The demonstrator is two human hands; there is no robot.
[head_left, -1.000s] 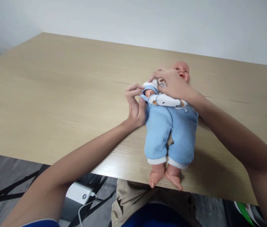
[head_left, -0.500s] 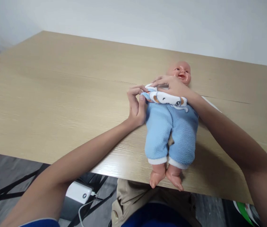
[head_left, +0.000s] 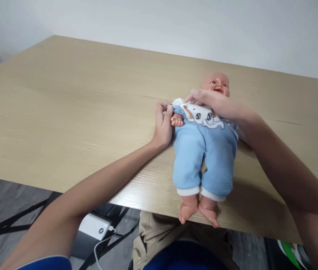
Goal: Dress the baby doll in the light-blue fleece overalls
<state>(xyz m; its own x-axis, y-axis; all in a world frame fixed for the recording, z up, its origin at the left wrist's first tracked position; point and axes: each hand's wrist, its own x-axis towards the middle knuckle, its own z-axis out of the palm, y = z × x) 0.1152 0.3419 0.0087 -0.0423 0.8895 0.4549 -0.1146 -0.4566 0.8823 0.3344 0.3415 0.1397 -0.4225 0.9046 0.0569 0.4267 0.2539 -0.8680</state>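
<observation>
A baby doll (head_left: 214, 83) lies on its back, feet toward me at the table's near edge. It wears blue fleece overalls (head_left: 217, 157) with a white animal face on the bib. My left hand (head_left: 163, 122) is closed in a pinch on the blue sleeve cuff (head_left: 178, 108) beside the doll's small hand (head_left: 177, 120), which sticks out of it. Across the doll's chest, just below its chin, reaches my right hand (head_left: 208, 96). Its fingers extend toward the white shoulder of the garment; whether they grip any cloth is hidden.
The wooden table (head_left: 91, 93) stretches left and back to a white wall (head_left: 175, 30). Below its near edge, a white power bank (head_left: 94, 227) with a cable sits on a dark surface. A green and white item (head_left: 288, 253) shows at lower right.
The doll's small hand now shows out of the sleeve. My right hand has shifted slightly right and turned over the chest. The bib's animal face shows more fully.
</observation>
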